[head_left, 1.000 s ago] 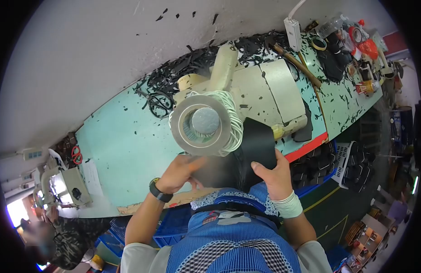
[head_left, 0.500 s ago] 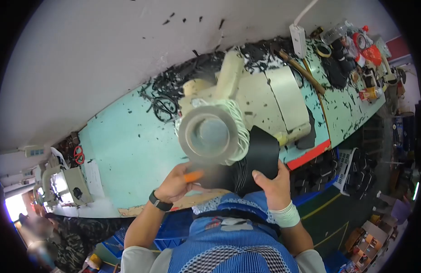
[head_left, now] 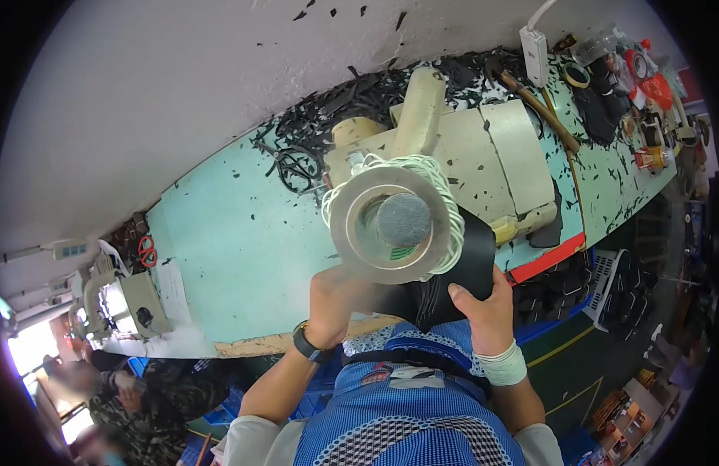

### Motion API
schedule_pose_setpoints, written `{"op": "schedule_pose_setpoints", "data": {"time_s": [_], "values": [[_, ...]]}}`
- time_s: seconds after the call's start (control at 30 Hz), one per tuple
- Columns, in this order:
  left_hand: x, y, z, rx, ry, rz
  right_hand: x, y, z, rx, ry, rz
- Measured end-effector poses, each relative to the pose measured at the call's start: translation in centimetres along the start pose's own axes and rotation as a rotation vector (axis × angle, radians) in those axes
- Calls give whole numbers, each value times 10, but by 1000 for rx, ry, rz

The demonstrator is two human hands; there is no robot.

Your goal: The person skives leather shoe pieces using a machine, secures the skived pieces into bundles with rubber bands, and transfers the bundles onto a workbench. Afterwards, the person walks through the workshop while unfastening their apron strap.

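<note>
Black sheet (head_left: pixel 477 247) sits at the dial's centre for these notes. Worktable (head_left: pixel 227 256) spreads from 9 round to 2. Beige machine (head_left: pixel 462 159) stands on it at 12, with the sheet at its near side; contact between the two can't be told. Grey ring (head_left: pixel 350 225), wound round with pale cord (head_left: pixel 455 237), at 11, hides part of the sheet. Lower stretch of the sheet shows ridged lines, perhaps folds or layers. Likely trouble: sheet skewing or bunching there, from uneven tension between the hands. Right hand (head_left: pixel 485 314), at 4, grasps the sheet's edge, thumb across the face. Left hand (head_left: pixel 332 304), at 9, blurred; fingertips hidden, so grip can't be told. Sheet lies between the hands.
</note>
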State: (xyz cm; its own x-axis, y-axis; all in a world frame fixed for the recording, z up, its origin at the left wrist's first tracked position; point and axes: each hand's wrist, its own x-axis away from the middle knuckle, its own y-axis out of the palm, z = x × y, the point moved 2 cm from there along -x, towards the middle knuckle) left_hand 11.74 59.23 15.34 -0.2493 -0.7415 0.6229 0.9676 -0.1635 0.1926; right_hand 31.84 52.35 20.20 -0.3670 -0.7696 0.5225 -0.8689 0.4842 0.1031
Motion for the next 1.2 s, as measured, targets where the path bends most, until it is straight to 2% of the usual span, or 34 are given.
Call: {"op": "schedule_pose_setpoints", "data": {"time_s": [0.1,0.17,0.23,0.27,0.33,0.47,0.57,0.63,0.67,0.7,0.73,0.77,0.8,0.87,0.9,0.97,1.0,1.03,1.07,1.1,1.17,1.2], "values": [[-3,5,-7,-94,65,9,1,-2,-8,41,18,23],[2,3,-7,-142,-5,35,-1,-5,-7,40,51,22],[6,-5,-10,53,-152,-20,-4,-11,2,-34,16,4],[4,-10,-6,48,-157,-27,-5,-7,-3,8,-12,-30],[-1,-15,1,112,-238,-254,-9,-5,5,-2,-16,-9],[-10,-14,-4,129,-195,-252,-11,-4,2,-33,-34,5],[-3,4,4,118,-263,-282,-7,-16,0,26,-32,4],[3,16,3,-144,-490,-435,0,-22,1,-82,-14,10],[11,25,-2,-140,-490,-449,6,-25,1,-193,0,13],[24,37,-8,-95,-206,-492,15,-26,1,-95,22,-49],[34,48,-9,-46,79,-525,22,-23,10,91,-65,-157],[38,57,-4,-226,333,-522,30,-16,24,275,-152,-262],[38,56,-1,-223,335,-538,44,-4,31,349,-279,-273],[34,37,7,-740,266,-468,46,-4,33,717,-340,-440],[31,23,13,-781,259,-578,41,-8,28,642,-331,-493],[26,-11,16,-743,26,-750,8,-23,0,831,-64,-671],[18,-35,4,-829,-145,-791,-5,-24,-7,749,-544,-275],[9,-56,-18,-910,-321,-818,-27,-24,-14,771,-732,-132],[2,-65,-45,-924,-324,-815,-55,-17,-23,975,-954,-24],[-6,-73,-69,-832,-333,-785,-83,-5,-32,1063,-1010,-76],[-3,-75,-77,-771,-335,-755,-143,15,-23,949,-1290,-74],[-2,-74,-75,-1043,-137,-612,-165,25,-22,939,-1293,-55]]}}
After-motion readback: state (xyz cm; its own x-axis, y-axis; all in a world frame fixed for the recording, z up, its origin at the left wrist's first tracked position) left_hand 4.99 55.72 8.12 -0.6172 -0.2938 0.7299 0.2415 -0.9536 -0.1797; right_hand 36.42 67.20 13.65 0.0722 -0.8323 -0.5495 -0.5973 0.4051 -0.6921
